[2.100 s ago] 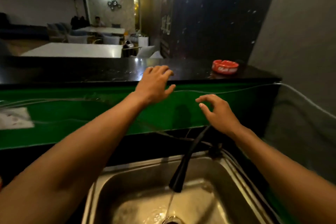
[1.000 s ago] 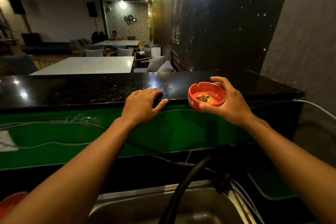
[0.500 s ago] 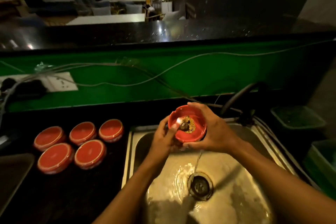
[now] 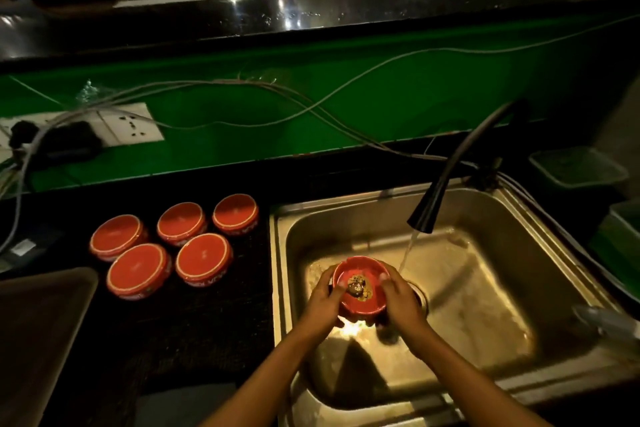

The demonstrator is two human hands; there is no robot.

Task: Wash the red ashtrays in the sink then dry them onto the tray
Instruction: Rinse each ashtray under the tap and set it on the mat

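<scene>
Both hands, left hand (image 4: 323, 302) and right hand (image 4: 398, 300), cup a dirty red ashtray (image 4: 360, 288) over the sink (image 4: 485, 288), just beside the tap stream; 5 upturned ashtrays (image 4: 204, 258) sit at centre left, none on the tray (image 4: 38, 329).

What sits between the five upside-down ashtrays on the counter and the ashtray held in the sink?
In the head view, only bare black counter and the sink's steel left rim separate the upside-down ashtrays from the held ashtray.

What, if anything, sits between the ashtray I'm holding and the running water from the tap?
Nothing visible. Both hands, left and right, hold the dirty ashtray over the sink, and the water stream falls just to its right with only open air between them.
</scene>
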